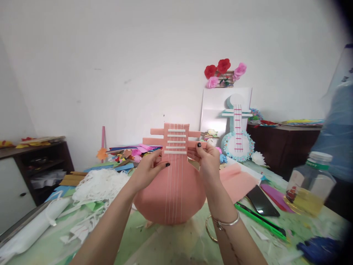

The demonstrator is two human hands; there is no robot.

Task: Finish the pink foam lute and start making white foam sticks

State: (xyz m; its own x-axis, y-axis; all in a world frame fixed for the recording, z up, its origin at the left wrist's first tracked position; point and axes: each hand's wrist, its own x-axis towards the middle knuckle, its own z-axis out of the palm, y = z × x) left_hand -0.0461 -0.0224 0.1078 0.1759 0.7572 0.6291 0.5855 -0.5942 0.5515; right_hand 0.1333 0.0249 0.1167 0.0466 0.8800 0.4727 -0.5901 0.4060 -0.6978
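I hold a pink paper lute model upright above the table. It has a round body, white strings down its middle, white frets and pink cross pegs at the neck. My left hand grips the neck's left side, thumb on the front. My right hand pinches the neck's right side by a peg, fingers closed on it. A silver bangle sits on my right wrist.
A finished white and blue lute model leans on the wall under paper flowers. White strips, coloured paper, a phone, a green cutter, a jar and pink sheet crowd the green table.
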